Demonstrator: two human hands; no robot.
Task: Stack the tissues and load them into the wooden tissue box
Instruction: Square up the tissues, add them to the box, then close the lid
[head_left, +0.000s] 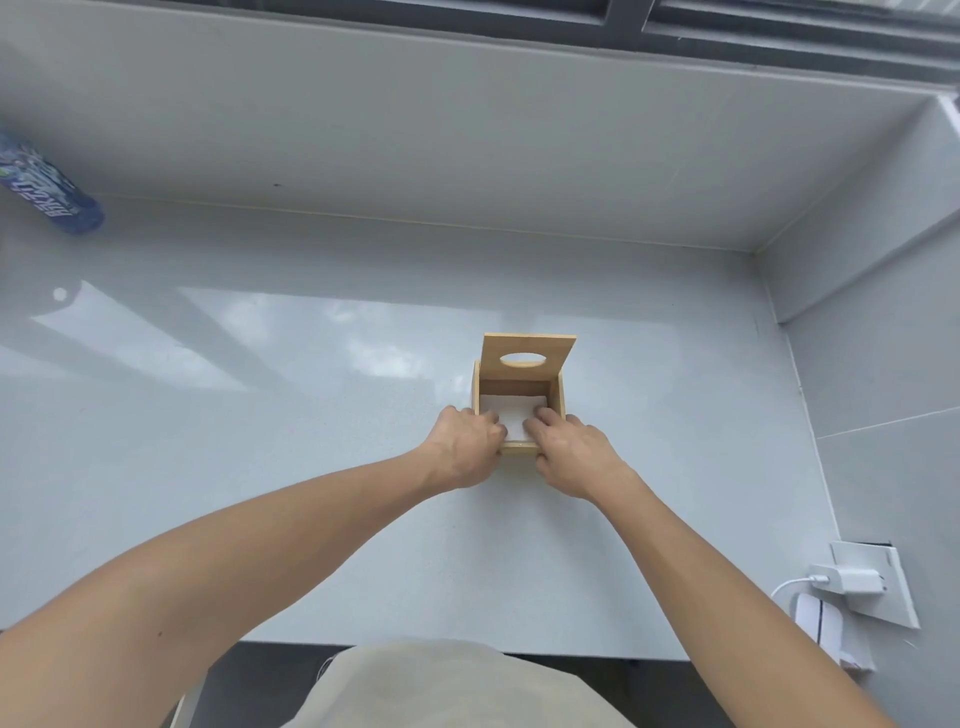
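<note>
A small wooden tissue box (560, 400) stands on the grey counter, its lid (527, 358) with an oval hole tipped up at the back. White tissues (514, 410) lie flat inside it. My left hand (465, 447) reaches over the near-left rim with its fingertips down on the tissues. My right hand (569, 449) comes over the near-right rim, fingers curled onto the tissues too. The hands hide the near part of the stack and most of the front wall.
A blue labelled bottle (49, 192) lies at the far left by the back wall. A white charger (852, 579) with cable sits in a wall socket at the lower right. The side wall (883, 364) runs close on the right. The counter's front edge (415, 647) is near my body.
</note>
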